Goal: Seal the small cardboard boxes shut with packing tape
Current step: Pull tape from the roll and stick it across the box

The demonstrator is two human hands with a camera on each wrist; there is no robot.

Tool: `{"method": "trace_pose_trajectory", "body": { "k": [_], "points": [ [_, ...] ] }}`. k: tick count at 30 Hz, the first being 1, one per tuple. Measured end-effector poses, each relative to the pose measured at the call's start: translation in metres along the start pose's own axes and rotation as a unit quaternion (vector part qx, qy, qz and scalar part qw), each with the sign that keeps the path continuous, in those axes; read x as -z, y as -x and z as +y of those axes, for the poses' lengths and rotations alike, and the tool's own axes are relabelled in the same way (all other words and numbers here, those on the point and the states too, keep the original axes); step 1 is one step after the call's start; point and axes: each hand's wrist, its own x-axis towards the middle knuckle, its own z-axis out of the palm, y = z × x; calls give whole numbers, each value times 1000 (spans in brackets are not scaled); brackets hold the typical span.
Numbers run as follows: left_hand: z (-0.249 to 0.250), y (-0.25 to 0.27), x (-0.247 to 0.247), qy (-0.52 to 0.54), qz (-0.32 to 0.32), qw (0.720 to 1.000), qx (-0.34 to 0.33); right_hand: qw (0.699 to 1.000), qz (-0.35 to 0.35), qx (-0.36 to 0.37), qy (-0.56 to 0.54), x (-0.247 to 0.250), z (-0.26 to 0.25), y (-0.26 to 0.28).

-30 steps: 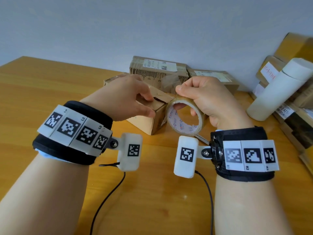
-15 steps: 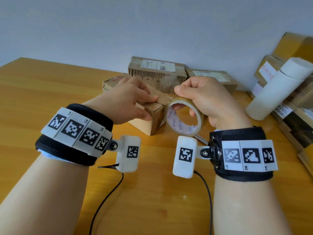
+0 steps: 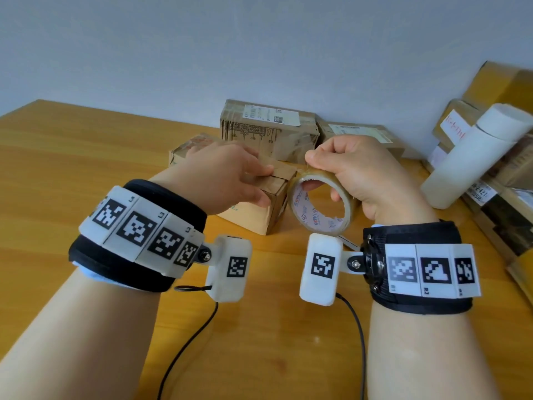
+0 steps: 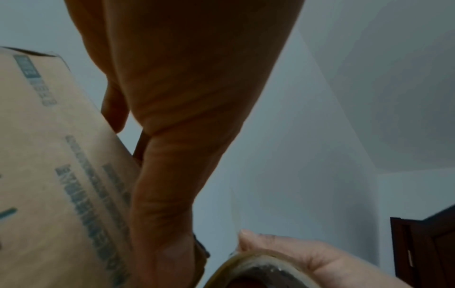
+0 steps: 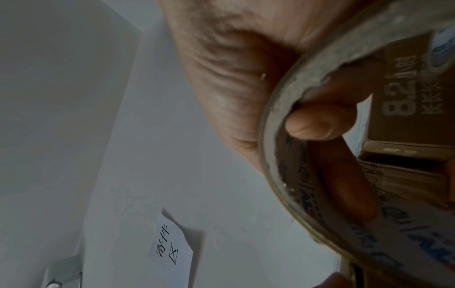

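Note:
A small cardboard box (image 3: 252, 215) stands on the wooden table (image 3: 72, 168) ahead of me. My left hand (image 3: 227, 171) holds it, fingers laid over the top flaps and thumb on the near side; in the left wrist view the thumb (image 4: 167, 194) runs along the printed box face (image 4: 49, 155). My right hand (image 3: 360, 168) grips a roll of clear packing tape (image 3: 314, 220) just right of the box, fingers through the core and thumb and forefinger on its top near the box's upper edge. The right wrist view shows the tape roll (image 5: 283, 175) close up.
Two taped boxes (image 3: 268, 125) (image 3: 360, 131) sit behind the small box against the wall. A white cylinder (image 3: 473, 157) leans on stacked cartons (image 3: 504, 203) at the right edge. Wrist-camera cables (image 3: 196, 327) trail over the near table.
The left fingers slid right along the box top and the flaps now lie flat, closing the dark gap. The right hand kept the tape roll beside the box.

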Motion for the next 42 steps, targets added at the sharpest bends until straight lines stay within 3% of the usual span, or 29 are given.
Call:
{"method": "trace_pose_trajectory", "body": {
  "k": [8,19,27,31,34,37,40,42],
  "points": [
    [-9,4,5,60,26,997,-27,1000,-30,-1,-1,0,-4,4],
    [2,11,7,22,39,999,-30,1000,-25,-2,-6,6,-2,4],
    [21,-2,-18,-59,38,998,-2,1000,-20,-1,5,7,-1,4],
    [2,4,-4,24,-26,998,-44,1000,-25,2,8,9,-1,4],
    [-8,10,4,57,-27,996,-55,998,-51,9,31,9,-1,5],
    [-15,16,12,125,3,990,-60,997,-54,15,48,8,-4,7],
    [-18,23,22,254,57,965,-27,996,-45,36,71,8,-9,9],
    [-14,25,25,275,76,958,-18,994,-52,57,83,5,-16,12]
  ]
}}
